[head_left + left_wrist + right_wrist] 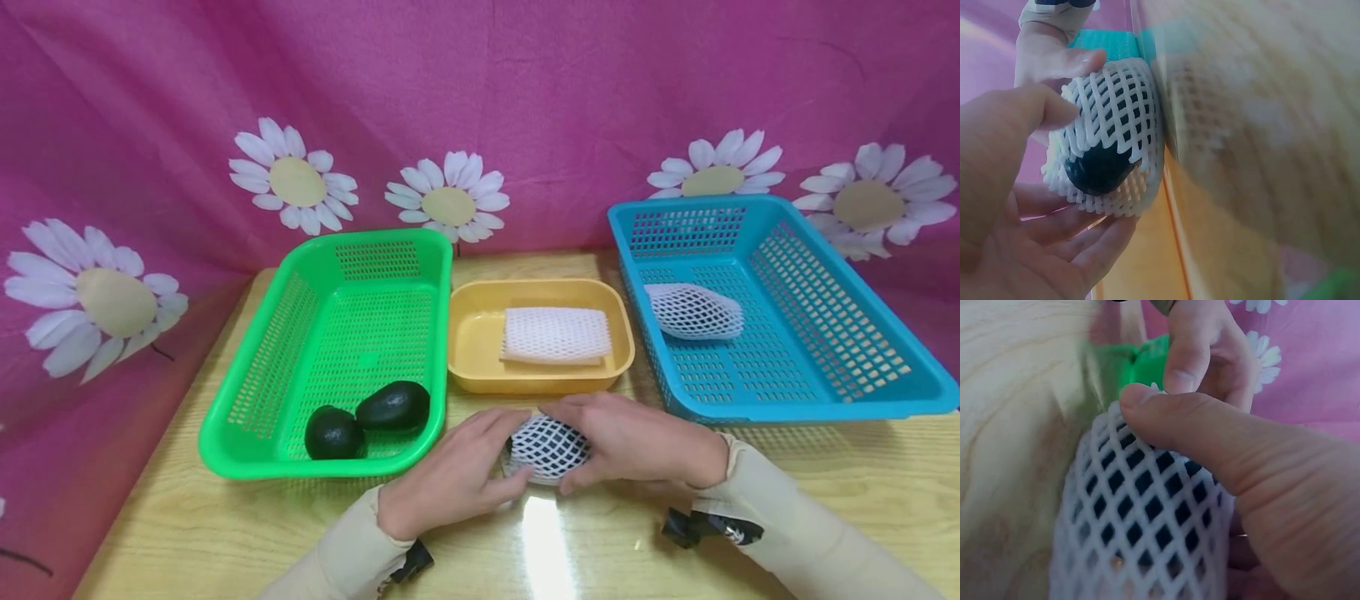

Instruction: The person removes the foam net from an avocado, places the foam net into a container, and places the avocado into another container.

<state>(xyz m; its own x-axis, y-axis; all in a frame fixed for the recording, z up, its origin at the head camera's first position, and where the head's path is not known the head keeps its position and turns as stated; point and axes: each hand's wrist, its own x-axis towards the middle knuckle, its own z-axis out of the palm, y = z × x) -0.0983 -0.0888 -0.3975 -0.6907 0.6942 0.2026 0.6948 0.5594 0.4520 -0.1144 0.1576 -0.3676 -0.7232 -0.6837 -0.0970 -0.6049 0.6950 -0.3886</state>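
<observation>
A dark avocado (1100, 170) in a white foam net sleeve (551, 448) lies on its side between both hands, low over the table in front of the yellow tray. My left hand (461, 467) holds the sleeve's left end, thumb on the near side and fingers around the far side. At that end the left wrist view shows the avocado's dark tip bare inside the sleeve's opening. The right hand (633, 437) grips the other end, its thumb (1172, 419) pressed on the mesh. Diamond-shaped gaps in the net let the dark skin show.
Two bare avocados (393, 406) lie in the green basket (258, 465) at left. Flat white foam nets (557, 333) rest in the yellow tray (468, 379). On the right, a blue basket (810, 408) contains one netted avocado (696, 312). A pink flowered cloth (525, 92) hangs behind.
</observation>
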